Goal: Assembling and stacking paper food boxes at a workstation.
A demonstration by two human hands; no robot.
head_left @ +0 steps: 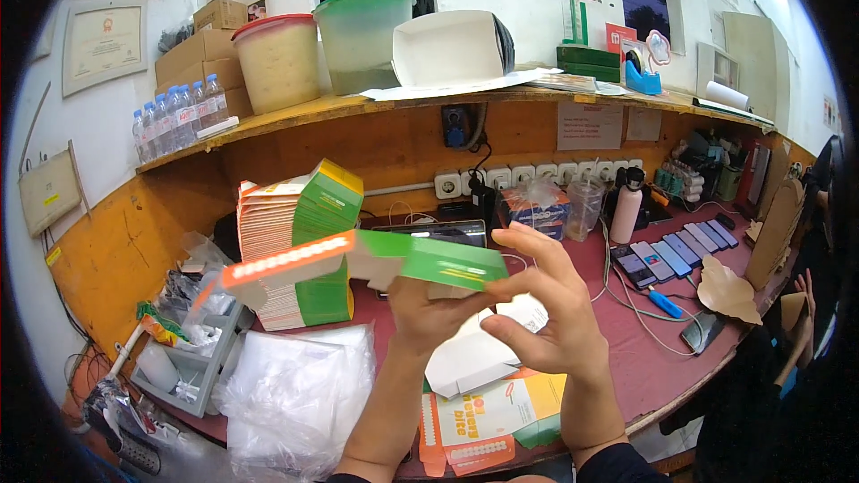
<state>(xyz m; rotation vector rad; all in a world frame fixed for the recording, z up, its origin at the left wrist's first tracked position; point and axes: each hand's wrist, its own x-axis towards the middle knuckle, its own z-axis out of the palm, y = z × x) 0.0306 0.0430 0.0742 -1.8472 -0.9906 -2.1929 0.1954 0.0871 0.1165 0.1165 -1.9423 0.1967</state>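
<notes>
In front of me a green and orange folding carton [385,252] is lifted above the table, partly folded and lying sideways, its orange end to the left. My left hand [434,311] grips it from below near the middle, some fingers hidden behind it. My right hand [557,304] is at the carton's green right end, fingers curved and spread, the index finger at its lower edge and the thumb apart. Under my hands a white carton [474,355] lies on the table. Closer to me lies a flat printed carton [488,416] in orange, yellow and green.
Several flat cartons [273,255] stand stacked at the left behind the held one. Clear plastic bags [300,394] and a grey tray [201,398] lie left. Phones [676,250], cables and a pink bottle [628,210] occupy the right. Another person's hand [799,322] shows at the far right.
</notes>
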